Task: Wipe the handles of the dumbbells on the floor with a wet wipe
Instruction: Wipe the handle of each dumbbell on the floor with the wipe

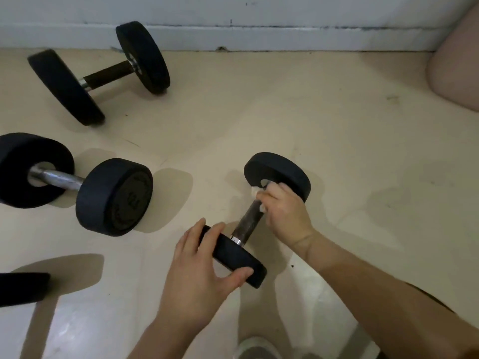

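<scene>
The handle (247, 224) of the near dumbbell (281, 172) is being rubbed on the floor (337, 130) with the wet wipe (255, 190), clamped in fingers of the right hand (286, 212), one plate (234, 255) being gripped by the left hand (199, 270), two more dumbbells (106, 73) (58, 178) to its left seemingly being kept for later.
</scene>
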The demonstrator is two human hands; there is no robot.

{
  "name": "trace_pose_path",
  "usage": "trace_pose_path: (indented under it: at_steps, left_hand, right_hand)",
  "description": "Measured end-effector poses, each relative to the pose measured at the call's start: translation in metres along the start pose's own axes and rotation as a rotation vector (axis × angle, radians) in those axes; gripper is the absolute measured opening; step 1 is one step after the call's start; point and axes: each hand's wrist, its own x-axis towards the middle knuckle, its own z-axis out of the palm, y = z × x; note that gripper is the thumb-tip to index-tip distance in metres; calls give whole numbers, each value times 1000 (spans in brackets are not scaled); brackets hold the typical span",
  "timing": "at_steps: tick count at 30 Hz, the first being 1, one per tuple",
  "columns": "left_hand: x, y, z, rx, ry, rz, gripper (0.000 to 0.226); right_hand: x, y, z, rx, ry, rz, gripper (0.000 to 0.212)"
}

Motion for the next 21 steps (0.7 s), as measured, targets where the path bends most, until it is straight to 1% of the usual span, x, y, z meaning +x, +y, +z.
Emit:
trace_pose_path:
  at_steps: [1,2,3,4,5,6,7,8,9,10,11,13,14,15,16,17,18,19,20,21]
  left_hand:
    - [-2,1,2,1,-21,-7,88]
    - [-4,3,5,18,-24,9,90]
    - [-6,5,6,39,-15,30,90]
    - [-7,9,6,63,-14,36,90]
    - [-7,11,6,92,-25,31,90]
    - [-9,14,7,120,-30,31,90]
    - [-9,17,7,154,-24,42,89]
    - [-10,20,7,191,-20,54,87]
    - [-12,22,7,207,-25,69,86]
    - [-15,25,8,217,-46,87,85]
    - [-17,26,8,245,-81,104,85]
    - [-19,27,7,280,-139,124,83]
    - [-19,27,6,255,-142,138,82]
    - [-19,27,6,263,-147,154,80]
    - [-20,28,4,298,-156,169,79]
    - [-20,27,4,340,-129,205,76]
    - [-20,27,3,339,-121,219,74]
    - [-19,26,1,332,-106,239,72]
    - [-19,27,-1,336,-98,267,71]
    - [-18,26,-2,338,-90,303,69]
  right_hand:
    - [-6,-7,2,15,-8,22,26]
    - [-15,-17,4,39,-63,-47,25]
    - [-28,-27,4,62,-150,-167,25]
    - [-35,-29,1,58,-215,-277,25]
    - [-32,-24,-4,39,-255,-342,25]
    - [-24,-15,-8,-7,-241,-328,24]
    - [-16,-3,-8,-47,-145,-252,23]
    - [-11,4,-9,-59,-74,-114,22]
    - [-13,1,-9,-39,-53,-1,22]
    - [-20,-7,-7,-10,-78,12,22]
    - [-30,-15,-5,20,-136,-62,23]
    - [-44,-20,-9,15,-292,-287,23]
    - [-39,-13,-14,-17,-315,-339,21]
    - [-30,-2,-17,-52,-283,-313,19]
    - [-21,11,-18,-78,-179,-223,19]
    - [-15,17,-18,-86,-111,-79,21]
    - [-17,13,-17,-79,-92,56,23]
    - [-23,3,-15,-66,-105,99,22]
    - [-33,-8,-14,-33,-146,58,21]
    - [-43,-18,-17,3,-219,-35,21]
